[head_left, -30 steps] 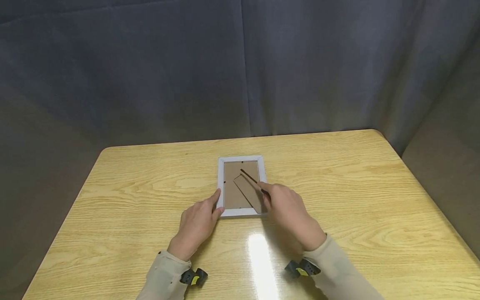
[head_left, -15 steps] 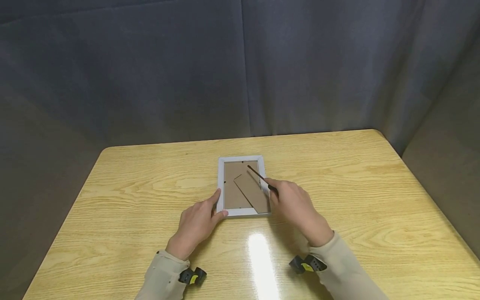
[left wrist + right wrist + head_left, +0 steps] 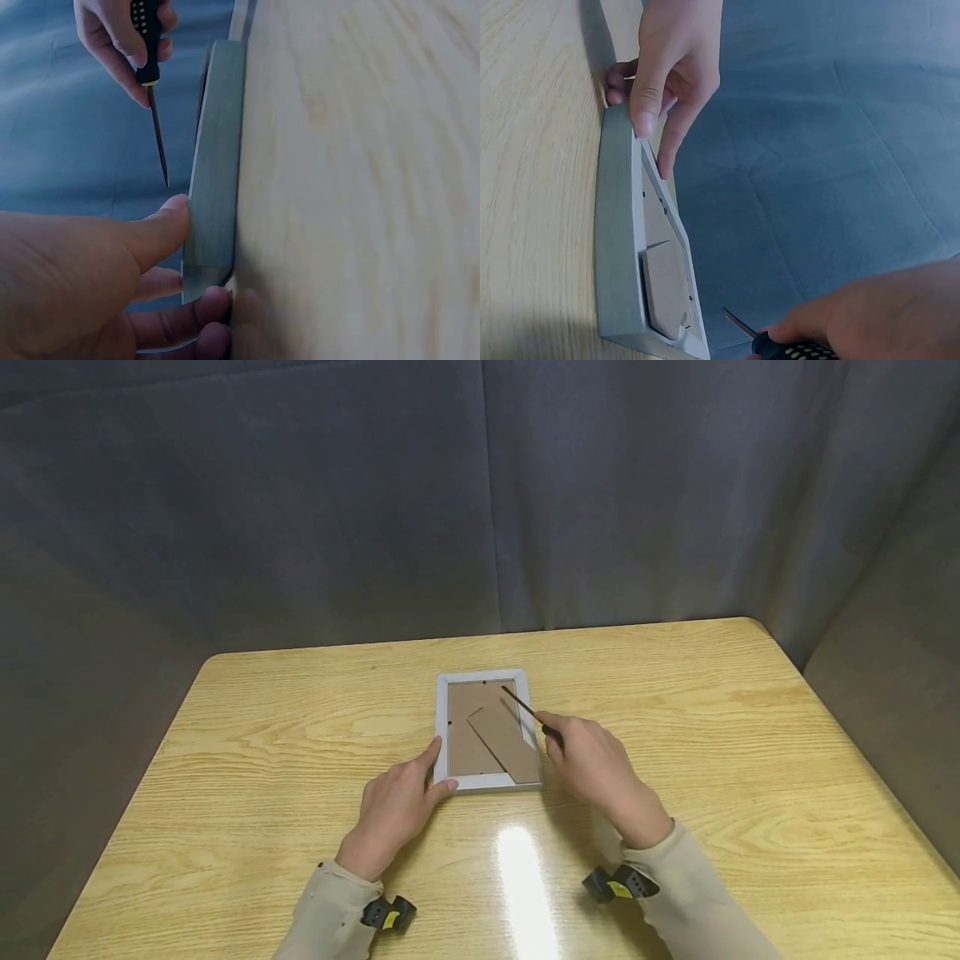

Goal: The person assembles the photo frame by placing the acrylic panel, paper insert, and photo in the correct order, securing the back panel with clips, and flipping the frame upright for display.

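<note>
A white picture frame (image 3: 441,697) lies face down on the table, its brown backboard (image 3: 461,747) up. Small dark tabs show at the backboard's edges, and a stand leg (image 3: 517,756) lies slanted across it. My left hand (image 3: 393,800) grips the frame's near left corner, thumb on top and fingers along the side, as the left wrist view shows. In my right hand (image 3: 600,770) is a screwdriver (image 3: 156,120) with a black, yellow-dotted handle. Its shaft slants over the frame's upper right, and the tip appears raised off the backboard in the left wrist view.
The wooden table (image 3: 750,735) extends around the frame on all sides. Behind it hangs a dark grey curtain (image 3: 337,527). A strip of glare (image 3: 525,889) lies on the tabletop between the forearms. Each wrist wears a small black device (image 3: 388,912).
My right hand has moved right and slightly away from me, carrying the screwdriver tip from mid-backboard toward the frame's upper right. The left thumb has slid slightly right along the near edge.
</note>
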`<state>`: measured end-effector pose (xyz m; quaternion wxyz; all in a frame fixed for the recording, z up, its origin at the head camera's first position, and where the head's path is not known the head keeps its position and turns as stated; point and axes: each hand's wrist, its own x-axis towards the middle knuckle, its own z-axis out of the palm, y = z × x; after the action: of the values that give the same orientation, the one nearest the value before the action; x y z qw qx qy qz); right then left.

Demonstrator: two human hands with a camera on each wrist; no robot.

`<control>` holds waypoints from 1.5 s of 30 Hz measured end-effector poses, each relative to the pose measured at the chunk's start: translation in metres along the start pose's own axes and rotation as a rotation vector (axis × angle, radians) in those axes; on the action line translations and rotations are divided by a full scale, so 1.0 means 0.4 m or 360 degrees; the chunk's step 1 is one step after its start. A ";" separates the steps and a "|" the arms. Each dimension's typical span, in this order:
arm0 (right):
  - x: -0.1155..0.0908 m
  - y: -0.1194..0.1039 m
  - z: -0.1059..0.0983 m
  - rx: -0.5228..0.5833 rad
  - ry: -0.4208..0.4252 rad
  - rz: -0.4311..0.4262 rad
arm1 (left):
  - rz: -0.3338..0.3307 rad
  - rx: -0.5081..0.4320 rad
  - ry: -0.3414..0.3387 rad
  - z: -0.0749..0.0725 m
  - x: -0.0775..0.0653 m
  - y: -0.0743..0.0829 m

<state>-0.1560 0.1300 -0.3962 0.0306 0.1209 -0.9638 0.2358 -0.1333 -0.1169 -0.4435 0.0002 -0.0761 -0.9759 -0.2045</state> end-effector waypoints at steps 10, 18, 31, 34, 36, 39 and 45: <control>0.000 0.009 -0.004 -0.0006 -0.0041 0.0038 | -0.0031 0.0026 0.0051 0.013 0.005 0.001; -0.003 0.013 -0.005 0.0007 -0.0103 0.0034 | -0.0027 0.0073 0.0126 0.016 0.002 0.005; -0.010 0.009 0.005 0.0050 -0.0184 0.0018 | -0.0006 0.0128 0.0174 0.015 -0.003 0.009; -0.010 0.006 0.010 0.0059 -0.0200 0.0004 | -0.0011 0.0128 0.0168 0.014 -0.002 0.011; -0.012 0.005 0.013 0.0057 -0.0198 -0.0001 | -0.0011 0.0129 0.0164 0.013 -0.001 0.012; -0.013 0.002 0.015 0.0047 -0.0180 0.0002 | -0.0007 0.0134 0.0157 0.012 0.000 0.012; -0.017 -0.012 0.029 0.0025 -0.0155 0.0023 | -0.0002 0.0137 0.0153 0.010 0.000 0.012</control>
<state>-0.1481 0.1219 -0.4053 -0.0191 0.1256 -0.9630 0.2376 -0.1325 -0.1111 -0.4452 0.0501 -0.0654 -0.9827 -0.1658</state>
